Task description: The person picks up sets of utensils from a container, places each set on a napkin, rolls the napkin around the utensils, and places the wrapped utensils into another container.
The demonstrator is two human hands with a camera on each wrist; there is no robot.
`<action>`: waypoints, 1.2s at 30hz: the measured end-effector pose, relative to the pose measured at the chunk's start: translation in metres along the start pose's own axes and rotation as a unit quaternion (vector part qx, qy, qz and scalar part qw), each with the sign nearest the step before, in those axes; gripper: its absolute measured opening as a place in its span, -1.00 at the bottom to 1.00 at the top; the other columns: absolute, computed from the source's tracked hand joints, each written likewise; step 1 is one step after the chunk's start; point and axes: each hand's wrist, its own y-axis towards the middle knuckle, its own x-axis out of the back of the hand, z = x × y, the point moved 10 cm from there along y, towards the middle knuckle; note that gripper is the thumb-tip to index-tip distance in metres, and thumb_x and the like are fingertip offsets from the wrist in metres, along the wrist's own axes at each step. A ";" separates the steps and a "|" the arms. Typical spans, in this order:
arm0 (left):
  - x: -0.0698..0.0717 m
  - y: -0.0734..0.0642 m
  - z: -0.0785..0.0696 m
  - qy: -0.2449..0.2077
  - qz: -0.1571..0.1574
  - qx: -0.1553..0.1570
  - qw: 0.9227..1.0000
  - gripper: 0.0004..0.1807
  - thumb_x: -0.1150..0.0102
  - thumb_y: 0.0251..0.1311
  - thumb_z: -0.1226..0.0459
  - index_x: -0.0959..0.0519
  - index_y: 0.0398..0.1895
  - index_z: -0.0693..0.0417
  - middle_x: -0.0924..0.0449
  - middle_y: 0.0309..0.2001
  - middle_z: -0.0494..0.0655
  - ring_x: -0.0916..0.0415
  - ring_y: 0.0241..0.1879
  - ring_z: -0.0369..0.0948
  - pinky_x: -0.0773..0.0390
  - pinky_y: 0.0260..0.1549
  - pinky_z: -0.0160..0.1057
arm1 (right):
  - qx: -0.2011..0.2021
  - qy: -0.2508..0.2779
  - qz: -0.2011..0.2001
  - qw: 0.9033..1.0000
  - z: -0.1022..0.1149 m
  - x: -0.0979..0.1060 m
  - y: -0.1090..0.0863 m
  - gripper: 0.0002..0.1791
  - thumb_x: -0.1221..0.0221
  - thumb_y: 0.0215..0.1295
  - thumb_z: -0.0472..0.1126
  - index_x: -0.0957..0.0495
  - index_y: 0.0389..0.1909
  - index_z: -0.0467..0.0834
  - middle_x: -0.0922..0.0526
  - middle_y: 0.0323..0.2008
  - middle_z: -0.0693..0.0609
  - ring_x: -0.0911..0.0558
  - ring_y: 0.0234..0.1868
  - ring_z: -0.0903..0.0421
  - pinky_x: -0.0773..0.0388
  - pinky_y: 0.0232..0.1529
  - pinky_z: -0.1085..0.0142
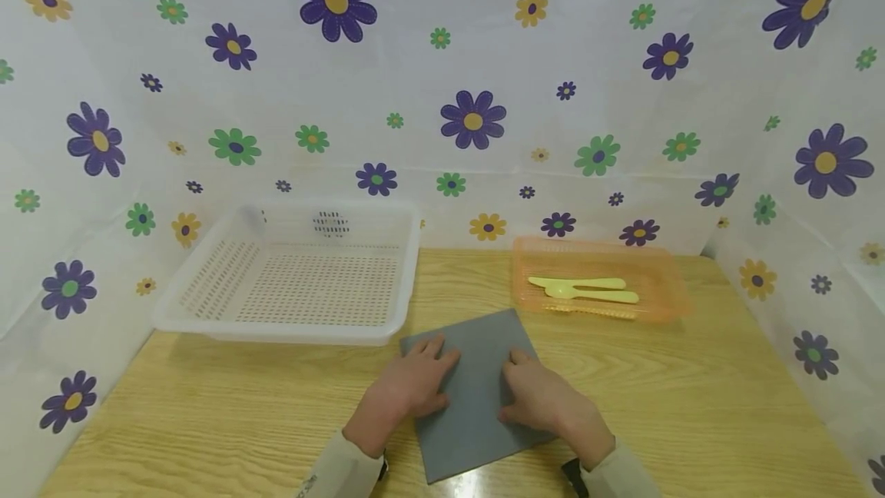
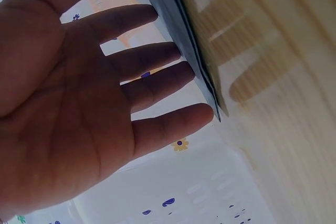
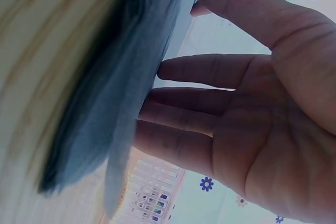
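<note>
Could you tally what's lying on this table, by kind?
Baskets: 2 (white basket, orange basket)
Cutlery: 3 (yellow knife, yellow spoon, third piece partly hidden)
Grey cloth, folded or stacked: 1 pile
Total: 6

a grey cloth [image 1: 477, 398], folded into a roughly square, layered pad, lies flat at the lower centre of the head view, turned slightly askew. the left hand [image 1: 413, 376] rests its fingertips on the left part, the right hand [image 1: 546, 400] on the right part. the right wrist view shows stacked layers, one parting from the others at lower left.
</note>
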 end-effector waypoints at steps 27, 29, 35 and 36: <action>0.001 -0.004 0.001 0.024 -0.012 0.023 0.999 -0.25 -0.46 0.09 0.06 -0.40 0.34 0.03 -0.30 0.38 0.20 -0.29 0.35 0.11 -0.45 0.09 0.27 | 0.010 0.028 0.004 1.000 -0.005 -0.001 0.002 -0.31 -0.53 -0.03 -0.18 -0.50 0.06 -0.47 -0.39 0.24 -0.38 -0.56 0.11 -0.22 -0.54 0.07 0.00; 0.001 -0.004 0.001 0.029 -0.014 0.020 0.999 -0.26 -0.46 0.08 0.05 -0.41 0.33 0.03 -0.31 0.37 0.20 -0.31 0.34 0.11 -0.47 0.08 0.25 | 0.010 0.026 0.003 1.000 -0.004 -0.001 0.002 -0.31 -0.53 -0.03 -0.19 -0.50 0.06 -0.47 -0.40 0.22 -0.36 -0.56 0.11 -0.22 -0.54 0.07 0.00; 0.000 -0.003 0.000 0.039 -0.019 0.011 0.999 -0.28 -0.46 0.08 0.03 -0.43 0.30 0.03 -0.34 0.34 0.19 -0.34 0.31 0.11 -0.49 0.06 0.21 | 0.009 0.007 -0.006 1.000 -0.002 0.002 0.000 -0.37 -0.52 -0.02 -0.18 -0.53 -0.01 -0.45 -0.47 0.07 -0.25 -0.58 -0.04 -0.08 -0.56 -0.01 0.05; 0.000 -0.003 0.000 0.039 -0.018 0.011 0.999 -0.28 -0.45 0.08 0.03 -0.43 0.29 0.03 -0.34 0.34 0.19 -0.34 0.31 0.11 -0.49 0.06 0.21 | 0.007 0.005 -0.006 1.000 -0.001 0.002 0.000 -0.38 -0.52 -0.01 -0.17 -0.53 -0.01 -0.44 -0.48 0.04 -0.23 -0.57 -0.05 -0.07 -0.57 -0.02 0.05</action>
